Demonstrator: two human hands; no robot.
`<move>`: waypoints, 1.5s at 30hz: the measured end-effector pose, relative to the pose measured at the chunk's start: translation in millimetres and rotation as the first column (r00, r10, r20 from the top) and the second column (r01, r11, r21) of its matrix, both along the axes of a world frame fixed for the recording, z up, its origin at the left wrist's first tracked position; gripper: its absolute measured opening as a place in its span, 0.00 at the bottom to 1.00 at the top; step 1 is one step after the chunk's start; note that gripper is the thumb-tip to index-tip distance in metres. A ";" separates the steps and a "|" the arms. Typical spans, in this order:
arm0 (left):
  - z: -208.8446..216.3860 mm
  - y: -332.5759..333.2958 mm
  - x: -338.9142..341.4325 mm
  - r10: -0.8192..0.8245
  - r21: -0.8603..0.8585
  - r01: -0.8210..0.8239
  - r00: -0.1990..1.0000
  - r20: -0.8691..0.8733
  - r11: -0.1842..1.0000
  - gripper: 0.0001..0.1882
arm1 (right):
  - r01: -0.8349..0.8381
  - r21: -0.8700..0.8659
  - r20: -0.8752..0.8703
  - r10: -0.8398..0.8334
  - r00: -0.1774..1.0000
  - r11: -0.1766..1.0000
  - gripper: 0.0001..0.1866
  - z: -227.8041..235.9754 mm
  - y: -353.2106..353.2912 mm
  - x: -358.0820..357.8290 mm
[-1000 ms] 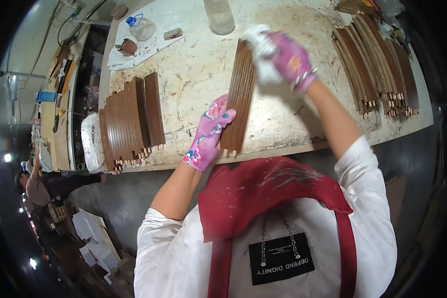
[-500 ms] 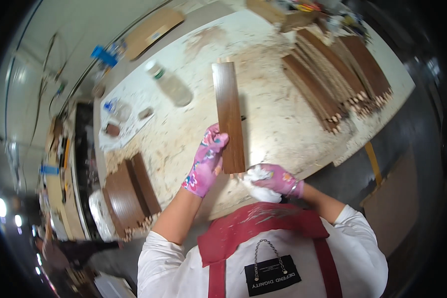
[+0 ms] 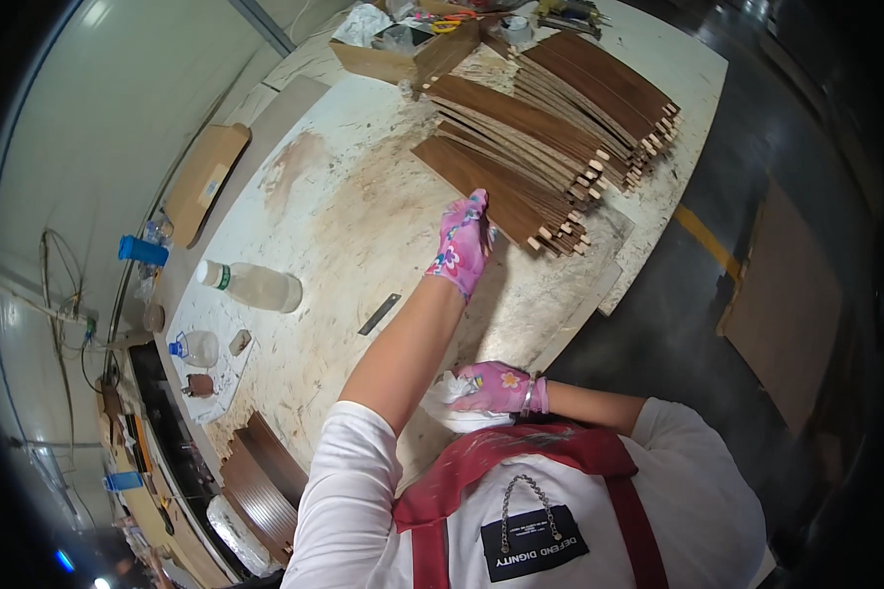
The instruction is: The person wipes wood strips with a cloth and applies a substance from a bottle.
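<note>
Sitting well to the left of my left grip, and nearer my body, is a stack. Also left of that grip are the jug and the bottle on the tabletop. A dark strip lies closer, left of it and nearer me. My left grip touches the edge of a brown board, thumb against the wood; my fingers are partly hidden, so I cannot tell whether they have closed. Nearer me, my right grip is clenched on a white cloth. The board slants away to the right of my left grip, beside the pile. I judge it stiff and fairly light, smooth enough to slip in a glove; best taken across both long edges near the middle, clear of the pegs, which could chip.
</note>
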State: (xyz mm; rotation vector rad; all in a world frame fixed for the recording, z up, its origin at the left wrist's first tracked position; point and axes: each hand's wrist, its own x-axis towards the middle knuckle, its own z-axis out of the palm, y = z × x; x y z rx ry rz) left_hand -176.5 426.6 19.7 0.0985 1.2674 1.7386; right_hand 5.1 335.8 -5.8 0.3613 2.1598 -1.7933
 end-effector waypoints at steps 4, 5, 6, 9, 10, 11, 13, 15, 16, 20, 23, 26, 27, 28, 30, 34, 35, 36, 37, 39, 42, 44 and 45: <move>2.1 3.8 -4.7 -0.243 -0.045 0.240 0.940 -0.241 0.970 0.12 | -0.030 -0.023 -0.035 0.029 0.999 0.999 0.35 4.1 1.9 1.0; 11.0 2.0 -7.7 -0.374 -0.279 0.274 0.825 -0.423 0.920 0.15 | -0.025 -0.038 -0.050 0.024 0.998 0.999 0.34 0.8 1.7 0.5; 17.4 -3.4 -10.1 -0.378 -0.278 0.280 0.827 -0.417 0.919 0.15 | -0.025 -0.053 -0.067 0.021 0.998 0.998 0.33 -0.7 1.1 0.6; 19.4 -39.4 -28.3 -0.395 -0.340 0.249 0.785 -0.477 0.907 0.25 | 0.013 -0.126 -0.045 -0.019 0.999 0.992 0.34 3.8 3.3 1.5; 17.2 -67.7 -39.4 -0.368 -0.300 0.245 0.796 -0.480 0.922 0.27 | 0.021 -0.144 -0.035 -0.027 0.999 0.989 0.34 5.2 2.8 1.6; 32.2 -97.7 -38.7 -0.349 -0.313 0.207 0.782 -0.516 0.927 0.27 | 0.080 -0.223 -0.057 -0.095 0.994 0.971 0.37 -7.7 1.2 2.6; 24.6 -177.1 -55.8 -0.189 -0.292 0.023 0.808 -0.557 0.956 0.28 | 0.194 -0.326 -0.068 -0.228 0.971 0.925 0.38 -51.8 -7.1 -0.4; 7.5 -316.4 -84.2 0.047 -0.298 -0.251 0.831 -0.555 0.921 0.27 | 0.251 -0.318 0.018 -0.259 0.966 0.914 0.36 -24.7 -0.3 -6.9; -11.5 -391.4 -91.9 0.237 -0.247 -0.394 0.840 -0.488 0.886 0.27 | 0.359 -0.391 0.062 -0.364 0.929 0.848 0.27 -18.5 0.0 -8.4; 15.5 -495.1 -20.6 0.487 -0.223 -0.833 0.489 -0.724 0.505 0.22 | 0.376 -0.672 0.105 -0.420 0.901 0.638 0.13 0.5 34.7 -24.3; 7.5 -571.4 39.4 0.424 -0.170 -0.924 0.313 -0.850 0.341 0.20 | 0.025 -0.482 0.023 -0.016 1.000 0.876 0.19 17.4 6.4 -46.9; -0.9 -576.0 91.7 0.310 -0.151 -0.963 0.217 -0.926 0.224 0.17 | -0.429 -0.160 -0.104 0.417 0.903 0.889 0.23 19.3 -32.2 -76.9; 11.9 -559.7 96.5 0.026 -0.301 -0.944 0.307 -0.951 0.134 0.17 | -0.363 -0.217 -0.051 0.361 0.931 0.906 0.23 16.2 -41.3 -89.0; 25.2 -547.9 98.6 -0.250 -0.424 -0.906 0.411 -0.877 -0.001 0.17 | -0.293 -0.274 0.004 0.305 0.952 0.916 0.23 14.2 -51.6 -101.5; 16.2 -547.2 107.1 -0.261 -0.340 -0.940 0.321 -0.910 0.030 0.16 | -0.042 -0.499 0.212 0.169 0.963 0.865 0.20 -7.1 -46.2 -132.6; 4.7 -520.6 107.9 -0.320 -0.545 -0.838 0.509 -0.799 0.030 0.20 | 0.384 -0.670 0.443 -0.073 0.893 0.635 0.22 -19.6 -10.2 -187.2; -4.4 -517.7 103.0 -0.438 -0.558 -0.828 0.483 -0.758 0.054 0.27 | 0.316 -0.691 0.361 -0.068 0.930 0.650 0.21 -19.7 -1.9 -198.5; -8.3 -512.6 99.5 -0.431 -0.559 -0.827 0.485 -0.761 0.058 0.27 | 0.248 -0.707 0.276 -0.064 0.959 0.663 0.21 -20.2 7.7 -205.3; -6.6 -504.6 92.0 -0.433 -0.576 -0.817 0.524 -0.733 -0.014 0.31 | 0.263 -0.675 0.276 -0.094 0.957 0.689 0.20 -10.8 4.4 -207.9; -28.0 -517.1 83.2 -0.440 -0.498 -0.867 0.456 -0.773 -0.023 0.40 | 0.188 -0.613 0.229 -0.055 0.972 0.768 0.20 8.5 -18.9 -200.2; -5.4 -506.4 73.2 -0.382 -0.702 -0.708 0.671 -0.635 -0.078 0.41 | 0.070 -0.382 0.117 -0.026 0.993 0.921 0.23 18.4 -60.1 -164.6; -5.2 -508.9 69.5 -0.368 -0.749 -0.656 0.720 -0.588 -0.087 0.42 | -0.049 -0.378 0.041 0.070 0.997 0.924 0.24 13.3 -74.9 -143.4; -6.3 -508.9 69.0 -0.362 -0.742 -0.666 0.711 -0.602 -0.076 0.42 | -0.134 -0.342 -0.048 0.126 0.991 0.930 0.24 -5.6 -73.1 -136.5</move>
